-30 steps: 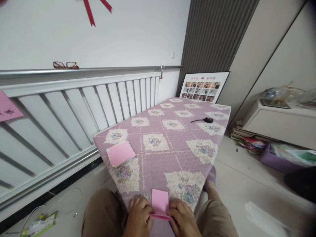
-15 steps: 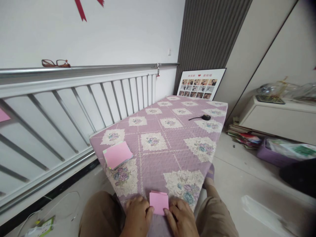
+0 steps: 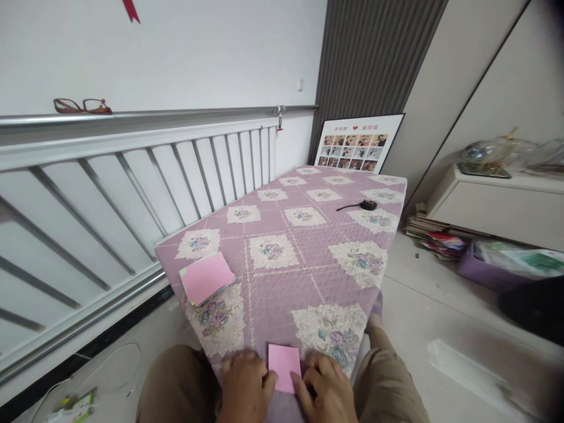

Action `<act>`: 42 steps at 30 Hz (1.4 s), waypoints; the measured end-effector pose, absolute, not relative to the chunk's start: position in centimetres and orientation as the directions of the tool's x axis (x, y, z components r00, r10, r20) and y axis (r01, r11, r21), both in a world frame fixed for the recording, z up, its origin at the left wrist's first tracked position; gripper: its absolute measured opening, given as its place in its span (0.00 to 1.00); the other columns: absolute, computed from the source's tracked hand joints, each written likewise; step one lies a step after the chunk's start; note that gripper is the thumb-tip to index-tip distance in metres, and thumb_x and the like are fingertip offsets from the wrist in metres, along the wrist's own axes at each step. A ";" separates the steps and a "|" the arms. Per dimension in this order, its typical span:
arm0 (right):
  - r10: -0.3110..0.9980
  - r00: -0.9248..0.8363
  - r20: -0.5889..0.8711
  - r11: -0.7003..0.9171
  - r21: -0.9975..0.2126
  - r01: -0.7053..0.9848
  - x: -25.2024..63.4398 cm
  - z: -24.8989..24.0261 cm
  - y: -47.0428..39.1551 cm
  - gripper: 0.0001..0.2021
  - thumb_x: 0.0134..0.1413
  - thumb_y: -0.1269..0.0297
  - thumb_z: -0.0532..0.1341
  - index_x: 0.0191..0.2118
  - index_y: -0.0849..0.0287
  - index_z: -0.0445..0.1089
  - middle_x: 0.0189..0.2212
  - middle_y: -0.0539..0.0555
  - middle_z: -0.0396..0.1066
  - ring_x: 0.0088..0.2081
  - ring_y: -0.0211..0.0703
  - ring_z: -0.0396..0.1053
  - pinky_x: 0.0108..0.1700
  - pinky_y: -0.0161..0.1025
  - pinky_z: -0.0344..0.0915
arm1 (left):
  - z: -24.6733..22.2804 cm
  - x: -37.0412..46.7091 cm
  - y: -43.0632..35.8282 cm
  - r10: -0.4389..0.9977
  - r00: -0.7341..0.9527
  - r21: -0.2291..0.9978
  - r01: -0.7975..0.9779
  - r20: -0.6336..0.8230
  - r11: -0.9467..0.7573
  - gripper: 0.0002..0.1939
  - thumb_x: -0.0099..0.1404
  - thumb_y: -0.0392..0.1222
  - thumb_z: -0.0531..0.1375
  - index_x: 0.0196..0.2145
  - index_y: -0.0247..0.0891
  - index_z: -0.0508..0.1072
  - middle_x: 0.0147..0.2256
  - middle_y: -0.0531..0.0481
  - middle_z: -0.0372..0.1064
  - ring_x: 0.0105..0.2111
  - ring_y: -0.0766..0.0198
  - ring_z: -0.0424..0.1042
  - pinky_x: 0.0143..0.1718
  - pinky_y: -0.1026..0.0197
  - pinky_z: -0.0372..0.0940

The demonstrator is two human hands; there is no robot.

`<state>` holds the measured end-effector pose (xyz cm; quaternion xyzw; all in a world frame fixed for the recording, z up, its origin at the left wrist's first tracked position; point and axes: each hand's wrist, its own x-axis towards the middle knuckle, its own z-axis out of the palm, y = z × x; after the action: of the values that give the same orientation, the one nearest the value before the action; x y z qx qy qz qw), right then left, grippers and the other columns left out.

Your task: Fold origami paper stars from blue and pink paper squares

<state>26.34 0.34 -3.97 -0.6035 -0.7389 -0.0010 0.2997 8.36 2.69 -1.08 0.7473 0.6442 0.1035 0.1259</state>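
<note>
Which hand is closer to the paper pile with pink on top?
Left. The left hand is below and right of the paper pile in the picture; the right hand is farther right.

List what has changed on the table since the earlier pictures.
The raised near edge of the pink paper has been folded away from the person and now lies flat over the rest. The left hand and right hand stay at its sides. The paper stack and small black object haven't moved.
</note>
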 end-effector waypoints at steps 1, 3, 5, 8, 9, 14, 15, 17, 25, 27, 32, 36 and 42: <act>0.892 -0.092 0.442 0.270 -0.358 0.894 26.3 -4.0 0.4 0.11 0.56 0.59 0.60 0.25 0.54 0.67 0.32 0.53 0.66 0.37 0.45 0.65 0.37 0.42 0.60 | -1.1 8.4 2.8 0.989 0.148 0.315 0.939 -0.010 -0.137 0.11 0.60 0.41 0.57 0.22 0.39 0.73 0.28 0.49 0.71 0.33 0.57 0.68 0.38 0.55 0.52; 0.895 -0.095 0.435 0.266 -0.351 0.898 26.3 -3.9 0.5 0.11 0.56 0.59 0.60 0.24 0.54 0.66 0.31 0.53 0.66 0.36 0.45 0.64 0.36 0.42 0.59 | -1.2 8.4 2.9 0.989 0.147 0.304 0.943 -0.012 -0.136 0.11 0.60 0.41 0.57 0.22 0.40 0.73 0.28 0.50 0.71 0.33 0.57 0.68 0.39 0.54 0.53; 0.900 -0.091 0.426 0.255 -0.346 0.903 26.3 -4.0 0.6 0.11 0.55 0.59 0.61 0.23 0.54 0.66 0.31 0.52 0.66 0.36 0.45 0.64 0.35 0.42 0.58 | -1.2 8.4 3.0 0.990 0.144 0.299 0.945 -0.010 -0.135 0.11 0.60 0.41 0.57 0.22 0.40 0.73 0.28 0.50 0.71 0.33 0.56 0.68 0.40 0.54 0.53; 0.902 -0.088 0.423 0.247 -0.339 0.908 26.3 -4.2 0.6 0.10 0.53 0.60 0.62 0.23 0.54 0.66 0.30 0.52 0.66 0.36 0.46 0.64 0.36 0.42 0.58 | -1.2 8.4 3.1 0.988 0.150 0.298 0.944 -0.018 -0.138 0.10 0.59 0.41 0.58 0.22 0.40 0.73 0.28 0.49 0.72 0.33 0.56 0.69 0.40 0.53 0.53; 0.902 -0.088 0.423 0.247 -0.337 0.909 26.3 -4.2 0.7 0.10 0.53 0.60 0.62 0.23 0.54 0.66 0.30 0.52 0.66 0.36 0.46 0.64 0.36 0.42 0.57 | -1.1 8.4 3.2 0.988 0.151 0.298 0.945 -0.026 -0.136 0.10 0.59 0.41 0.58 0.22 0.40 0.73 0.28 0.49 0.72 0.33 0.56 0.69 0.40 0.53 0.52; 0.916 -0.069 0.394 0.212 -0.332 0.919 26.2 -3.9 0.7 0.10 0.52 0.61 0.63 0.23 0.53 0.67 0.31 0.52 0.67 0.37 0.46 0.63 0.36 0.42 0.56 | -0.4 8.4 3.3 0.983 0.155 0.289 0.950 -0.097 -0.121 0.11 0.61 0.42 0.56 0.24 0.40 0.74 0.30 0.49 0.72 0.35 0.55 0.69 0.41 0.52 0.51; 0.923 -0.064 0.379 0.199 -0.330 0.923 26.2 -3.7 0.7 0.09 0.52 0.61 0.63 0.23 0.53 0.68 0.32 0.52 0.67 0.38 0.46 0.63 0.36 0.41 0.56 | -0.2 8.4 3.4 0.981 0.157 0.285 0.951 -0.117 -0.119 0.12 0.62 0.43 0.56 0.24 0.40 0.75 0.31 0.49 0.72 0.36 0.55 0.69 0.42 0.52 0.51; 0.938 -0.051 0.343 0.171 -0.329 0.929 26.1 -3.3 0.7 0.09 0.52 0.60 0.63 0.24 0.53 0.69 0.33 0.52 0.68 0.39 0.46 0.63 0.36 0.41 0.56 | 0.2 8.4 3.4 0.975 0.160 0.278 0.954 -0.152 -0.113 0.12 0.62 0.44 0.55 0.26 0.41 0.75 0.32 0.48 0.73 0.37 0.55 0.70 0.42 0.52 0.52; 0.960 -0.045 0.277 0.130 -0.298 0.946 25.8 -2.8 0.8 0.09 0.53 0.59 0.62 0.23 0.53 0.69 0.33 0.52 0.68 0.40 0.47 0.63 0.36 0.41 0.55 | 0.6 8.6 3.6 0.966 0.165 0.253 0.961 -0.201 -0.111 0.12 0.63 0.45 0.55 0.29 0.41 0.76 0.34 0.48 0.74 0.39 0.53 0.70 0.43 0.50 0.54; 0.963 -0.041 0.265 0.121 -0.292 0.949 25.8 -2.8 0.8 0.10 0.53 0.59 0.62 0.23 0.53 0.69 0.33 0.52 0.68 0.40 0.48 0.63 0.36 0.41 0.55 | 0.6 8.6 3.5 0.967 0.161 0.244 0.963 -0.196 -0.111 0.11 0.63 0.44 0.56 0.29 0.41 0.77 0.34 0.48 0.74 0.39 0.52 0.70 0.44 0.50 0.54; 0.971 -0.036 0.234 0.103 -0.280 0.954 25.7 -2.7 0.9 0.10 0.53 0.58 0.61 0.23 0.53 0.69 0.33 0.53 0.68 0.40 0.49 0.63 0.36 0.42 0.55 | 0.6 8.7 3.4 0.971 0.163 0.231 0.965 -0.173 -0.121 0.12 0.63 0.44 0.56 0.28 0.41 0.77 0.33 0.46 0.74 0.38 0.52 0.70 0.44 0.49 0.55; 0.978 -0.031 0.208 0.090 -0.280 0.956 25.7 -2.6 0.9 0.11 0.54 0.57 0.61 0.23 0.53 0.70 0.34 0.54 0.69 0.41 0.50 0.63 0.36 0.42 0.55 | 0.6 8.7 3.5 0.971 0.168 0.227 0.966 -0.172 -0.127 0.12 0.64 0.44 0.56 0.29 0.41 0.77 0.34 0.47 0.74 0.39 0.51 0.71 0.45 0.47 0.55; 0.985 -0.011 0.171 0.060 -0.289 0.955 25.4 -2.0 0.9 0.11 0.54 0.59 0.60 0.23 0.54 0.70 0.34 0.54 0.69 0.41 0.49 0.63 0.37 0.42 0.55 | 1.0 8.9 3.7 0.965 0.182 0.186 0.972 -0.191 -0.146 0.13 0.65 0.44 0.55 0.31 0.40 0.77 0.36 0.45 0.74 0.39 0.50 0.71 0.43 0.48 0.56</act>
<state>25.43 0.88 -2.01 -0.6839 -0.7094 0.0455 0.1645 8.91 3.69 1.02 0.7570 0.6395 -0.0131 0.1337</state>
